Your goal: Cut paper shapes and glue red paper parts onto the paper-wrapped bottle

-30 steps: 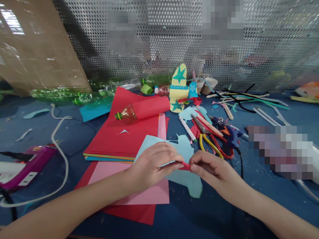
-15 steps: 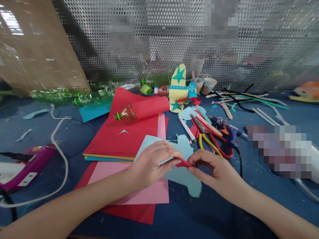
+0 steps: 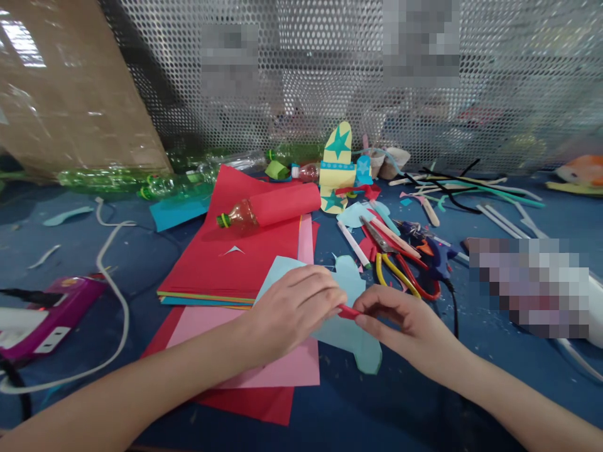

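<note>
My left hand (image 3: 294,307) is closed on one end of a small red paper piece (image 3: 348,312). The other end is pinched between thumb and fingers of my right hand (image 3: 400,320). Below both hands lies a light blue paper cutout (image 3: 346,342), partly hidden by my left hand. Under my left forearm are a pink sheet (image 3: 282,370) and a red sheet (image 3: 268,405). A stack of red paper (image 3: 207,263) carries a bottle wrapped in red paper (image 3: 285,206).
Scissors with red handles (image 3: 431,289), yellow-handled pliers (image 3: 400,274) and a blue glue gun (image 3: 440,257) lie beyond my right hand. At the left is a purple power strip (image 3: 70,314) with a white cable (image 3: 123,314). A yellow paper rocket (image 3: 336,166) stands behind.
The fingers of my left hand have curled further over the red piece, covering more of it. My right hand keeps its pinch, almost unmoved.
</note>
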`<action>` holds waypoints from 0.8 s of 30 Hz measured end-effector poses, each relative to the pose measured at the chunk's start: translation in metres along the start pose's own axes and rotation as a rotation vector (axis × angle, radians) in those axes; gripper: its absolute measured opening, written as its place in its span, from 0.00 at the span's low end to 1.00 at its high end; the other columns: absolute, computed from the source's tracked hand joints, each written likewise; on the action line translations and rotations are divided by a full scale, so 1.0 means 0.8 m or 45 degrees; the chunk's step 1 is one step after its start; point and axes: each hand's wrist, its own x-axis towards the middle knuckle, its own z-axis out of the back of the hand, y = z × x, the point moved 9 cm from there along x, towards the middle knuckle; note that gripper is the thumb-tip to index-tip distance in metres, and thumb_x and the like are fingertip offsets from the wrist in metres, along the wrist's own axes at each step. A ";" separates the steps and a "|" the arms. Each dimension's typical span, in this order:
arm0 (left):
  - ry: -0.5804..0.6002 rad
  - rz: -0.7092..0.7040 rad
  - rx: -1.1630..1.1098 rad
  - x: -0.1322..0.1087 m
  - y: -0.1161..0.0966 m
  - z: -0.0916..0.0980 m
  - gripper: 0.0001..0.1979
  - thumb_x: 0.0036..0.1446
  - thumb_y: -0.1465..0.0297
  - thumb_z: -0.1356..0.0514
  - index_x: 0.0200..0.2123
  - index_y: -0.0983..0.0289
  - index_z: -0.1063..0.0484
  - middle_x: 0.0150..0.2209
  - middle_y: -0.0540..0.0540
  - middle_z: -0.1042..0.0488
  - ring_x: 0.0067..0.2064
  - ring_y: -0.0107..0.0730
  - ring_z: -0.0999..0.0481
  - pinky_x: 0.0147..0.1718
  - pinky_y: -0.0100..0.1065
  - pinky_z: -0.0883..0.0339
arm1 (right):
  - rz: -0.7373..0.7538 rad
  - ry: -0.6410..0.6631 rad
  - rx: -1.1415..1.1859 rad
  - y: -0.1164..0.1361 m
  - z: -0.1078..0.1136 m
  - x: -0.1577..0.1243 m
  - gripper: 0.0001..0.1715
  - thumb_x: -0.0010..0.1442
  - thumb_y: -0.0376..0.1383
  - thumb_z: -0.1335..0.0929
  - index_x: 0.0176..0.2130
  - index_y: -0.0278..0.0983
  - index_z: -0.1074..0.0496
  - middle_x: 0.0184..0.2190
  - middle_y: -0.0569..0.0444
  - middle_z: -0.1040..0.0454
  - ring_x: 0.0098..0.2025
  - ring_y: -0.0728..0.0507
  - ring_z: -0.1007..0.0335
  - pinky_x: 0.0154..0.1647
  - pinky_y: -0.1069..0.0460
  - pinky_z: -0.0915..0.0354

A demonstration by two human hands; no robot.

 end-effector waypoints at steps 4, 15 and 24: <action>-0.002 -0.012 0.117 -0.004 0.000 -0.008 0.06 0.64 0.77 0.48 0.41 0.69 0.32 0.36 0.57 0.27 0.42 0.34 0.29 0.48 0.38 0.32 | 0.169 -0.123 -0.272 0.013 0.007 -0.003 0.03 0.59 0.35 0.33 0.33 0.39 0.29 0.30 0.54 0.27 0.32 0.46 0.29 0.34 0.52 0.32; 0.002 0.141 -0.086 -0.001 0.010 -0.010 0.06 0.65 0.74 0.49 0.37 0.66 0.33 0.33 0.53 0.27 0.39 0.31 0.30 0.44 0.34 0.32 | 0.341 -0.226 -0.446 0.026 0.012 -0.011 0.06 0.62 0.32 0.35 0.34 0.39 0.27 0.30 0.53 0.24 0.30 0.46 0.26 0.31 0.53 0.31; 0.024 0.210 -0.244 -0.007 0.020 -0.014 0.04 0.63 0.75 0.45 0.41 0.65 0.32 0.36 0.54 0.26 0.42 0.33 0.29 0.46 0.35 0.34 | 0.238 -0.146 -0.371 0.018 0.013 -0.005 0.07 0.61 0.32 0.34 0.32 0.39 0.27 0.27 0.55 0.26 0.29 0.48 0.29 0.31 0.55 0.34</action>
